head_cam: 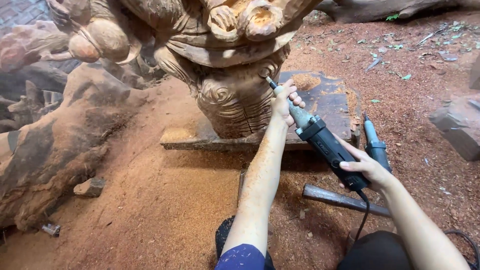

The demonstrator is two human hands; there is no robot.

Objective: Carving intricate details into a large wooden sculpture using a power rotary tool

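Both hands hold a black-and-grey corded rotary carving tool: the left hand grip clamped near its tip, the right hand around its rear. Its bit touches the large carved wooden sculpture on a dark plank. Just right lies a second blue-grey rotary tool; nearer, a metal bar rests on sawdust-covered ground.

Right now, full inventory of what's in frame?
Carved wooden sculpture: 1, tan-brown, centre top, on a slab.
Dark flat wooden slab: 1, under the sculpture.
Black-and-grey corded rotary grinder: 1, bit at the carving.
Second blue-grey rotary tool: 1, on the ground, right.
Rusty metal bar: 1, on the ground below the tools.
Reddish sawdust: covers the ground.
Large rough log: 1, left.
Left hand: grips the grinder's front.
Right hand: holds its rear.
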